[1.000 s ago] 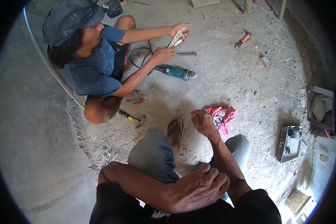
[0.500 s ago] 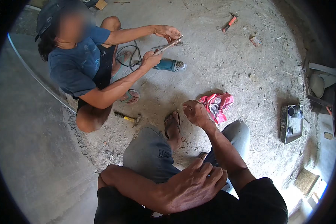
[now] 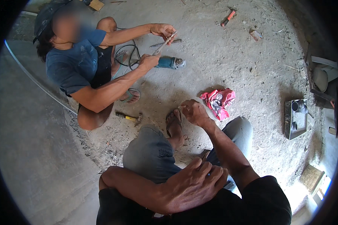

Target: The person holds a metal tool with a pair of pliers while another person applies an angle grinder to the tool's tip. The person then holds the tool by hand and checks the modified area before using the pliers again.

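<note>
My left hand [image 3: 197, 183] lies across my lap, its fingers curled. A small blue spot shows between them, but I cannot make out what it is. My right hand [image 3: 194, 112] reaches forward past my knee, fingers bent together. A tiny pale bit shows at its fingertips, too small to name. Just beyond it on the floor lies a crumpled pink-red plastic bag [image 3: 226, 98] with round greyish pieces in it. A hammer [image 3: 129, 118] with a yellow and black handle rests left of my sandalled foot [image 3: 174, 125].
A co-worker [image 3: 77, 63] crouches at far left, holding a narrow metal bar [image 3: 165, 43] in both hands. Beside them lie a teal angle grinder [image 3: 169, 63] and its black cord. Farther off is a red-handled tool [image 3: 229, 17]. A tray [image 3: 289, 122] with dark cups stands at right.
My right hand's fingers have turned slightly, and the pale bit shows more clearly. The blue spot now appears at my left hand. The co-worker's bar has shifted a little left, as has the view.
</note>
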`<state>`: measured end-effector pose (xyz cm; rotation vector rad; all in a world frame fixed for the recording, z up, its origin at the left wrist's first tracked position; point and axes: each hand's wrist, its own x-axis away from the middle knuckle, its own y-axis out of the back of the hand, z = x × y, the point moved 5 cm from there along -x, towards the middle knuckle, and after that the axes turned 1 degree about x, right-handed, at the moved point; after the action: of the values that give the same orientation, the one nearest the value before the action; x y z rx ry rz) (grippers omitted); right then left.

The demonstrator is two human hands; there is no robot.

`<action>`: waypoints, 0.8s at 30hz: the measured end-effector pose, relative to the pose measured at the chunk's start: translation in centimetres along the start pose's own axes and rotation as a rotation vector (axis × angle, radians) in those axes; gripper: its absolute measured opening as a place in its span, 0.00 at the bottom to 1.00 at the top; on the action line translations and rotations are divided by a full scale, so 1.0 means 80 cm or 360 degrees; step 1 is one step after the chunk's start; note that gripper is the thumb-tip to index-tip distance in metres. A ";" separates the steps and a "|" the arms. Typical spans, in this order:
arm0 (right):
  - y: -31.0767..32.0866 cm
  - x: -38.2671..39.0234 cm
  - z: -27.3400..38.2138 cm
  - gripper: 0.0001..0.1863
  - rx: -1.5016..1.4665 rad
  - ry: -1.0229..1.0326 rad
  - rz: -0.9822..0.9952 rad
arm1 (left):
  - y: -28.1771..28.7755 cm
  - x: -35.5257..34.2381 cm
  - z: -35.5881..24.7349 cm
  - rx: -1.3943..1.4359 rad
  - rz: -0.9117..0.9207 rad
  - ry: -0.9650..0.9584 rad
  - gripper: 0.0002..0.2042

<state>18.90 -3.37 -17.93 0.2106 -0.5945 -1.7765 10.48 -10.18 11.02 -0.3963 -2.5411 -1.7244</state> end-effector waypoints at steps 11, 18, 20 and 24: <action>-0.010 0.003 -0.011 0.14 -0.0113 -0.0019 0.0028 | -0.001 -0.004 -0.001 0.0007 0.0006 0.0008 0.21; -0.014 0.003 -0.006 0.15 -0.0077 -0.0075 0.0146 | -0.001 -0.002 -0.002 0.0027 -0.0097 -0.0001 0.18; -0.016 0.005 -0.010 0.15 -0.0083 -0.0036 0.0110 | -0.002 -0.004 -0.003 0.0001 -0.0059 0.0007 0.19; -0.023 0.007 -0.013 0.15 -0.0092 -0.0030 0.0055 | -0.007 -0.003 -0.003 -0.0028 -0.0034 0.0012 0.21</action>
<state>17.63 -3.87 -19.63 0.1430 -0.5566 -1.7614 10.57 -10.61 10.57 -0.3641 -2.5359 -1.7529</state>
